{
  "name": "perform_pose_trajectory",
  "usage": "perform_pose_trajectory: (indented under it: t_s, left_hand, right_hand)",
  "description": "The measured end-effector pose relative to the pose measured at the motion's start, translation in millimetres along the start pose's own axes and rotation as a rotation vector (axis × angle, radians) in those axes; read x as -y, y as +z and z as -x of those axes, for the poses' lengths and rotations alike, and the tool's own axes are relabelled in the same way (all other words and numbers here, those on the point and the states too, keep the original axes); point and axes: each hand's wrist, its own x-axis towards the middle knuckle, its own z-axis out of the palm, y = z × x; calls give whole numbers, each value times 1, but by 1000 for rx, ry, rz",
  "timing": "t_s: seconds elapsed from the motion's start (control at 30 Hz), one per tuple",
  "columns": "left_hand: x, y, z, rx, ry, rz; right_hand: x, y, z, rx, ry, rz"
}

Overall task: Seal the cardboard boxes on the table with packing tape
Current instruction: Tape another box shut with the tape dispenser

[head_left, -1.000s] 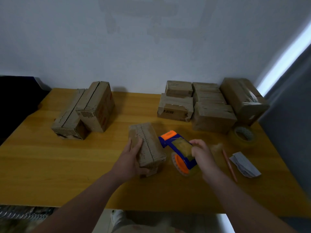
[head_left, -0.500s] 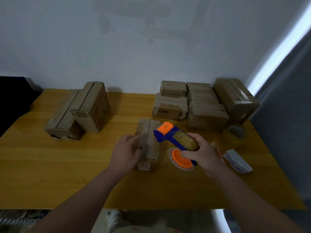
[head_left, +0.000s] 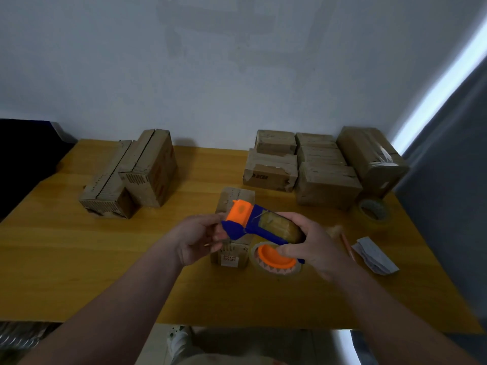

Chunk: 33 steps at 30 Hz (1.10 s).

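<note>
Because the tape dispenser (head_left: pixel 253 222) is hard blue and orange plastic with a roll (head_left: pixel 274 262) hung under it, I judge it light, stiff and a little tail-heavy, best held round the handle. That is where the right hand (head_left: pixel 313 248) has it, fingers wrapped over the top and thumb beneath by the orange hub. The left hand (head_left: pixel 195 239) is curled at the blue nose just below the orange front plate and appears to pinch it. Whether it has the free end of the tape I cannot tell. The film itself should be thin, clingy and quick to fold on itself, so it wants taking by the very end and keeping taut, well off the toothed cutter that such a tool probably carries at the front. The dispenser hangs above a small cardboard box (head_left: pixel 234 196) that lies on the worktop (head_left: pixel 79 259) between the two hands, its seam running away from the person. It looks light and worn, likely to slide or dent under a hard press, so a flat palm on its top beside the seam would steady it. More boxes stand at the back left (head_left: pixel 147 167) and back right (head_left: pixel 326 180), and a spare tape roll (head_left: pixel 373 209) lies near the right-hand group.
</note>
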Motion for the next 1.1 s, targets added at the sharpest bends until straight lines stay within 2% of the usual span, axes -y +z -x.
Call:
perform_pose_trajectory:
  t_s: [0.23, 0.5, 0.73, 0.9, 1.1]
  left_hand:
    - [1, -6, 8, -21, -29, -33]
    - [-4, -7, 16, -137, -35, -149]
    - [-11, 0, 21, -219, 74, -155]
    - [-13, -2, 23, -240, 119, -180]
    - [-11, -41, 22, -406, 197, -207]
  right_hand:
    - [-4, 4, 0, 28, 18, 16]
    - [2, 8, 0, 47, -47, 67]
    - [7, 18, 0, 107, -91, 278]
    - [17, 19, 0, 77, -173, 424]
    - [19, -18, 11, 59, -198, 651]
